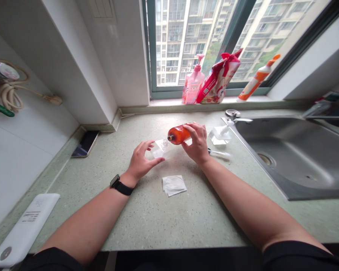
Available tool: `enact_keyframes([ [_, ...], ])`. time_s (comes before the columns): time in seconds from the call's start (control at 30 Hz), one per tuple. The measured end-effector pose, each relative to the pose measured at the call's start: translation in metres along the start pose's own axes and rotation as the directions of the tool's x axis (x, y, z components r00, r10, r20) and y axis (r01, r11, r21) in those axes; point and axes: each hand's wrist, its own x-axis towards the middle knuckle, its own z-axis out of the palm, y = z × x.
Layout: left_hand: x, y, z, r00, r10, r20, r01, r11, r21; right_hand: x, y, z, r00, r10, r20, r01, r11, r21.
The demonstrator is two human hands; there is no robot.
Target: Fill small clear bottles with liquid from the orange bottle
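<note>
My right hand (pixel 196 143) is wrapped round an orange bottle (pixel 178 134), tipped nearly flat with its open dark neck facing left. Just beside that neck is the round mouth of a clear square bottle (pixel 159 149) on the counter. My left hand (pixel 142 158) curves about the clear bottle's left side, thumb toward the near edge and fingertips at the far edge. A black watch (pixel 121 185) is on the left wrist. Folded white tissues (pixel 174 184) lie on the counter in front of the bottles.
Right of my right hand are a clear bottle with a white pump (pixel 220 134) and a slim clear-and-black item (pixel 219 154). A steel sink (pixel 293 188) fills the right side. A phone (pixel 85 144) and a white device (pixel 25 229) lie left. Bottles and a red packet (pixel 219 81) line the windowsill.
</note>
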Motion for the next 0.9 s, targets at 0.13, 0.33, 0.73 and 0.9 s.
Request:
enact_keyframes([
  [0.13, -0.0004, 0.0001, 0.0005, 1.000, 0.003, 0.009, -0.003, 1.000, -0.007, 0.0005, 0.0011, -0.0007, 1.000, -0.016, -0.016, 0.016, 1.000, -0.011],
  [0.33, -0.0003, 0.0008, 0.0005, 1.000, 0.000, 0.027, 0.000, 1.000, -0.024, 0.0009, 0.0028, -0.0005, 1.000, 0.001, 0.013, -0.002, 1.000, 0.012],
  [0.73, -0.0002, -0.0014, 0.0021, 0.999, 0.011, 0.034, -0.009, 0.999, -0.046, -0.0005, 0.0039, 0.0055, 0.986, -0.106, -0.130, 0.098, 0.993, -0.071],
  [0.9, -0.0005, -0.0013, 0.0021, 0.999, 0.018, 0.038, -0.016, 0.999, -0.036, -0.0002, 0.0049, 0.0079, 0.973, -0.151, -0.175, 0.139, 0.987, -0.078],
])
